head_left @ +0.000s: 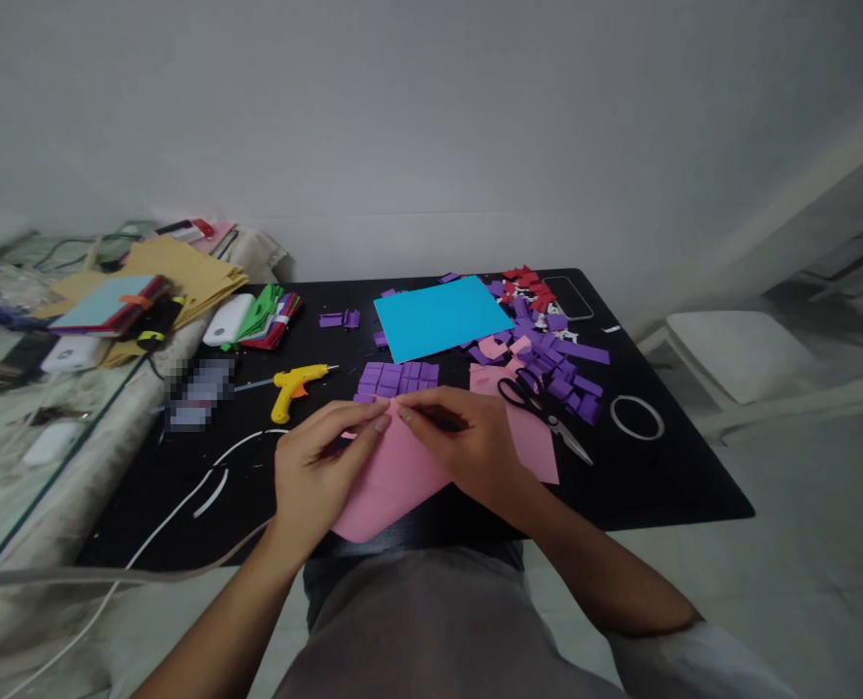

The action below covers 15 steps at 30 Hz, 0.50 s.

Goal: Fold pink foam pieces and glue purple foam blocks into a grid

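A pink sheet (394, 481), paper or thin foam, hangs between my hands near the table's front edge. My left hand (321, 456) pinches its upper edge between thumb and forefinger. Close beside it, my right hand (467, 442) pinches the same edge, fingertips almost touching the left ones. Just beyond the fingertips lies a block of purple squares (398, 377) set in rows. A second pink sheet (533, 437) lies right of my right hand, with black-handled scissors (553, 419) resting partly on it. Left of the purple squares is a yellow glue gun (296, 388).
A blue sheet (442, 318) lies at the back of the black table (664, 485). Loose purple pieces (562, 374) and red scraps (529, 286) are heaped to its right, near a tape ring (637, 417). A white cord (183, 500) crosses the left side.
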Each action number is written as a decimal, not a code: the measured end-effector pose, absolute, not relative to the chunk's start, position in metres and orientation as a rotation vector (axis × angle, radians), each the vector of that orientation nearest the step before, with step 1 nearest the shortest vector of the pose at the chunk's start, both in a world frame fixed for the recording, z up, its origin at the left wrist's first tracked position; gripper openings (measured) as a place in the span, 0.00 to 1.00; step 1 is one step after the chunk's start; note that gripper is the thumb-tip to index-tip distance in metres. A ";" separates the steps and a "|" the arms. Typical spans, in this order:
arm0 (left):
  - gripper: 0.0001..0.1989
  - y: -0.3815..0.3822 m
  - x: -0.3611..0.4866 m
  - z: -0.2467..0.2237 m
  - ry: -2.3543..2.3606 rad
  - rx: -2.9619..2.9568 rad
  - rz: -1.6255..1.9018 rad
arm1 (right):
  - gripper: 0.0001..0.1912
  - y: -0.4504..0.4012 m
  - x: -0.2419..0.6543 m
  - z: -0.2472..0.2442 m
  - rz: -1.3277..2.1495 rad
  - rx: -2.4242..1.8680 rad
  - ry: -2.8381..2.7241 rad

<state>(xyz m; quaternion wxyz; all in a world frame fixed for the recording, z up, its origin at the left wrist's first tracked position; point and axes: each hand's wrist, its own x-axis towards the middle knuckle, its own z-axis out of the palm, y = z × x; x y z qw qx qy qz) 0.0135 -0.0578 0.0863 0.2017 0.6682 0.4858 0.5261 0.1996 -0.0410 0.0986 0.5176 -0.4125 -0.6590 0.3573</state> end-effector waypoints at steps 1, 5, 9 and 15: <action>0.09 -0.058 0.013 0.086 1.354 1.864 1.471 | 0.06 -0.041 0.200 0.098 0.858 -0.989 -1.584; 0.09 -0.058 0.014 0.085 1.342 1.859 1.462 | 0.06 -0.040 0.200 0.097 0.868 -0.985 -1.592; 0.08 -0.057 0.014 0.085 1.337 1.782 1.426 | 0.06 -0.039 0.202 0.095 0.860 -0.996 -1.599; 0.08 -0.051 0.010 0.092 1.307 1.731 1.142 | 0.08 -0.037 0.202 0.094 0.913 -0.973 -1.641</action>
